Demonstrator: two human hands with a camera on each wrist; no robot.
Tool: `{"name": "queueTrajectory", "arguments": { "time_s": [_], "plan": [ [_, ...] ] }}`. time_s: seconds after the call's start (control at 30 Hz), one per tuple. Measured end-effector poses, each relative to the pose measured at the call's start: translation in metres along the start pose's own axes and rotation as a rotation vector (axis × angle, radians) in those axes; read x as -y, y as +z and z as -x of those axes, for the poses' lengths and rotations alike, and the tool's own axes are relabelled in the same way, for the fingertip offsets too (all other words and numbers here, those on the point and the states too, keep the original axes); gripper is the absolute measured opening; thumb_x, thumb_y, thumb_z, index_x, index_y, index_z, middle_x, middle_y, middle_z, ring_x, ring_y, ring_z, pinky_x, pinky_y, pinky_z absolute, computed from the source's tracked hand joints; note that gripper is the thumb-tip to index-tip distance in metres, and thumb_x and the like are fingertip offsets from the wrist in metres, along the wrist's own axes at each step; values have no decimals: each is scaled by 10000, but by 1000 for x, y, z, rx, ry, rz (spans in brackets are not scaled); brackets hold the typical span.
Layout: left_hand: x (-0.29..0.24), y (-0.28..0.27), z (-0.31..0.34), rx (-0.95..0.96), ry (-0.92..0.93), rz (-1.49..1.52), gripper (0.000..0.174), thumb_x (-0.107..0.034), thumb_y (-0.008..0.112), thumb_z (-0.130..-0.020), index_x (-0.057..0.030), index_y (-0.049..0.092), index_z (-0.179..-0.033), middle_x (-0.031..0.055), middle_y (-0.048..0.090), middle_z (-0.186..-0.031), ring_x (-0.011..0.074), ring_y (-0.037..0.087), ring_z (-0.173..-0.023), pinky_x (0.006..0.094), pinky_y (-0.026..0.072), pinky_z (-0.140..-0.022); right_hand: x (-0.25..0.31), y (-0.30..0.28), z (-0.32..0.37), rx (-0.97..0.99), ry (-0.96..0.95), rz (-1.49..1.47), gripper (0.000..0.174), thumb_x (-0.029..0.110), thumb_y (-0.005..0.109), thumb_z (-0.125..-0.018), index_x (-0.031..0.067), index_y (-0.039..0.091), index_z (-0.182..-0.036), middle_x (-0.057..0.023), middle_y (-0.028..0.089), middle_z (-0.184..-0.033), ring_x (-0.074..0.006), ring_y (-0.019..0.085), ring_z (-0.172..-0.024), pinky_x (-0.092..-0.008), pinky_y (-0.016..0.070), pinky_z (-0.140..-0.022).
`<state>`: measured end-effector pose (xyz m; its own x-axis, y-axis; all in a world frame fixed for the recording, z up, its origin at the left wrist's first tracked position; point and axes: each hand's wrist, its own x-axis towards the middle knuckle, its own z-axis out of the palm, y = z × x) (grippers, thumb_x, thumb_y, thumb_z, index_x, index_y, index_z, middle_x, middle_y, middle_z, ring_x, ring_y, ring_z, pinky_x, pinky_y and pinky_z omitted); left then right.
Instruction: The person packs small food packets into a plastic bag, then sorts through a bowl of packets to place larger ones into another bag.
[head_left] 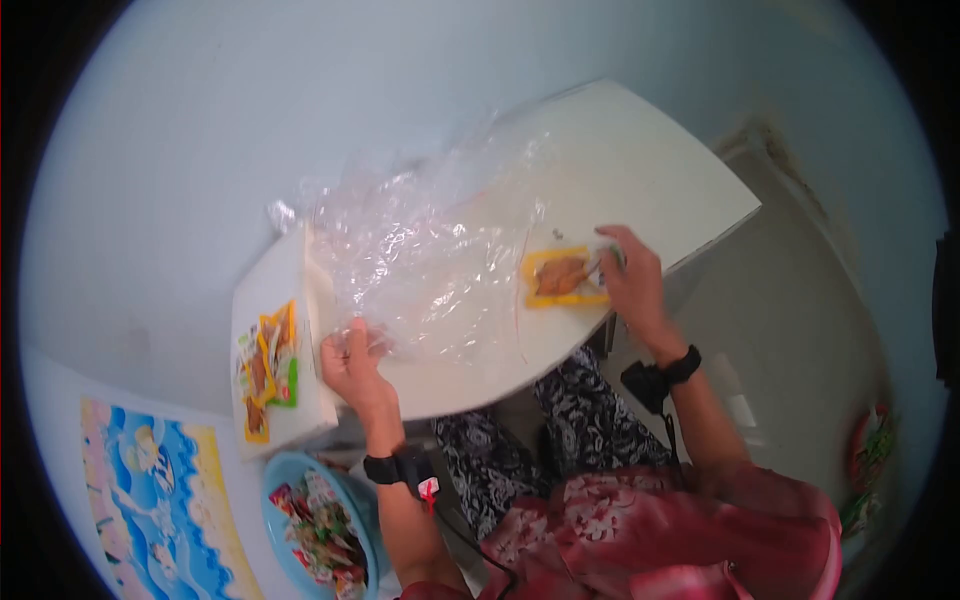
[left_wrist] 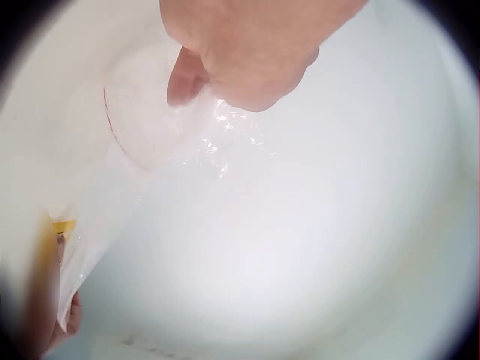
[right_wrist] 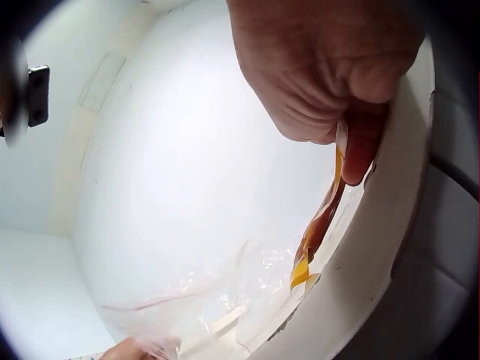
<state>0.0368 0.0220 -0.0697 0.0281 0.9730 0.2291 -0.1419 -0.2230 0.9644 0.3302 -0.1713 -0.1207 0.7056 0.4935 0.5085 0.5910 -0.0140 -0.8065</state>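
Observation:
A large, crumpled clear plastic bag [head_left: 430, 260] spreads over the white table [head_left: 650, 150]. My left hand [head_left: 358, 372] pinches the bag at its near left part, with thumb and fingers together on the film in the left wrist view. My right hand [head_left: 637, 285] grips the right end of a yellow-bordered snack packet [head_left: 560, 277] with brown food showing through its front. In the right wrist view this packet [right_wrist: 321, 221] is seen edge-on near the table's rim, hanging from thumb and fingers. The packet's left end lies close to the bag's red-lined edge in the head view.
Several similar yellow-edged packets [head_left: 262, 365] lie on the table's left end, one with a green corner. Below it stands a light-blue basin [head_left: 372, 550] full of colourful packets. A blue-and-yellow picture [head_left: 150, 480] is at lower left. Walls border the table's far side.

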Motion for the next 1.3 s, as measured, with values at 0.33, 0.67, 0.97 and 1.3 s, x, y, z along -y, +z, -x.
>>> {"name": "queueTrajectory", "arguments": {
  "time_s": [0.33,0.67,0.97,1.3],
  "plan": [
    [45,-54,39,-191,-46,19,91,-91,636,-1001,-55,588,-933,-8,583,-865,65,521,-701,242,472,-613,-12,24,-22,-156,-167,261,315,-10,624,-912,29,632,-1224,-188,674,-1192,-375,649,-1053,-423,534,-901],
    [48,-58,30,-101,-122,-157,129,-151,590,-1031,-28,609,-1064,41,624,-970,133,639,-867,294,560,-698,83,55,28,362,-372,5,442,289,757,-920,38,629,-1261,-165,696,-1112,-320,679,-986,-389,546,-822],
    [6,-51,35,108,-290,215,791,-336,683,-987,-18,255,-1570,237,489,-1393,395,646,-1175,526,614,-898,55,63,-32,418,215,-680,265,65,643,-972,-7,653,-1226,-66,707,-834,-105,659,-637,-243,508,-570],
    [-3,-28,25,123,-241,23,898,-528,589,-1006,-36,152,-1616,264,340,-1560,445,628,-1196,505,640,-824,-5,31,-136,224,368,-665,344,70,593,-991,-89,552,-1293,-160,702,-956,-166,689,-702,-253,480,-544]
  ]
}}
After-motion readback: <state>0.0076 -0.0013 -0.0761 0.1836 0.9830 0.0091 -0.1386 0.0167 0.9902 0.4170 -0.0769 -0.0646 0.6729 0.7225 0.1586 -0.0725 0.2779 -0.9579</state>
